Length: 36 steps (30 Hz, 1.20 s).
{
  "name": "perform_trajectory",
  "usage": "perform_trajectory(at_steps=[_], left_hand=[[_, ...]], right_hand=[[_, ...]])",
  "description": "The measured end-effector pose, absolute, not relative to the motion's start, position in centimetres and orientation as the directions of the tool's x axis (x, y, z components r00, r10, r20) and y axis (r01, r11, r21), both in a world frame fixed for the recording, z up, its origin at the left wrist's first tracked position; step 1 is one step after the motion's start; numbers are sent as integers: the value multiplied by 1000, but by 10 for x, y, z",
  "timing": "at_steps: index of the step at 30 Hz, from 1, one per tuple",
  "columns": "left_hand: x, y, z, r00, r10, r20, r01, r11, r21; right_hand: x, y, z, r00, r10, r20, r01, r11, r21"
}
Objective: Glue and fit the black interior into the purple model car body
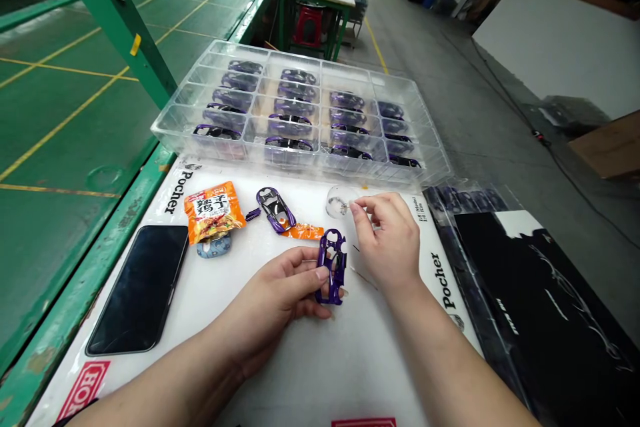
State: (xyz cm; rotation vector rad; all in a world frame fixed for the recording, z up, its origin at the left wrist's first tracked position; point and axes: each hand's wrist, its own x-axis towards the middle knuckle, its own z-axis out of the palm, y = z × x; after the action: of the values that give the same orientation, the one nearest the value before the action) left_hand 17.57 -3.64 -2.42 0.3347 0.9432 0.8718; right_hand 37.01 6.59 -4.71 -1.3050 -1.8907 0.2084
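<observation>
Green-painted floor with yellow lines spreads out left of a white printed mat [300, 373], and grey floor runs off to the right. In the head view, a clear compartment tray [300, 163] lies across the far end of the mat, its cells holding rows of dark purple car shells, probably divided so that the painted pieces do not rub. One purple car shell [341, 267] is off the mat's surface in the left hand [295, 283]: thumb laid over its near half, fingers behind and beneath, the shell standing lengthwise away from the person, a grip that seems meant to keep its far end and right edge free. The left forearm slants in from the lower left, palm turned inward. The right hand [390, 233] is apart from it, forearm rising from the lower right, wrist bent inward, thumb and forefinger nearly meeting at the edge of a small clear dish [333, 203]; whether they pinch anything I cannot tell. That dish sits within easy reach, beyond a thin stick [363, 277]. Another car body [275, 207] lies near an orange strip [307, 232], while the phone [137, 287] and orange packet [213, 210] sit leftward, apparently out of the way.
</observation>
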Motion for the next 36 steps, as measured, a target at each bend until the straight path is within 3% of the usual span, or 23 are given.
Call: perform_trajectory(at_steps=[36], left_hand=[[176, -38, -22, 290, 770, -568, -470, 632, 617]], right_hand=[[371, 69, -47, -114, 852, 511, 710, 429, -558]])
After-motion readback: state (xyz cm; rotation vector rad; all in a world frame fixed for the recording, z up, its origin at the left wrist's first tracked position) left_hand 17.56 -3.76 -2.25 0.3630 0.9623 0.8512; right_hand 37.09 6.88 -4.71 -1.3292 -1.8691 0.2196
